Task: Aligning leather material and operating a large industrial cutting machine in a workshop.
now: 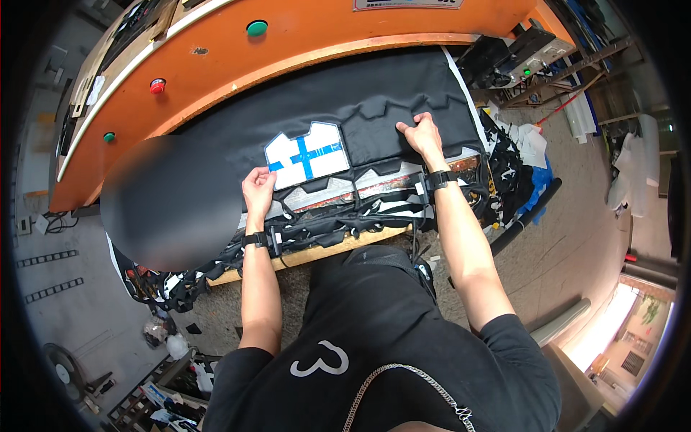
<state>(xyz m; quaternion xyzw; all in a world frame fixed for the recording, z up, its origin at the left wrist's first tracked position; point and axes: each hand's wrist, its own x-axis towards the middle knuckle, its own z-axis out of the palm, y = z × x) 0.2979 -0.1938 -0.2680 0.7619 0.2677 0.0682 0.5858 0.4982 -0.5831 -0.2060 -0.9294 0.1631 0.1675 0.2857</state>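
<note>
A white flat template (288, 150) with a notched top edge and a cross of blue tape lies on a sheet of black leather-like material (302, 93). At its lower left corner, my left hand (258, 191) grips the edge between thumb and fingers. My right hand (423, 138) rests on the black sheet to the right, thumb and forefinger apart, holding nothing that I can see. A zigzag cut edge (385, 108) runs across the sheet between the template and that hand. Both wrists carry dark bands.
Beyond the sheet stands an orange machine beam (216, 79) with a red button (157, 86) and green buttons. Black scraps (374, 212) hang along the near edge over a wooden board (389, 235). A blurred dark shape (173, 209) covers the left. More scraps (515, 155) lie at right.
</note>
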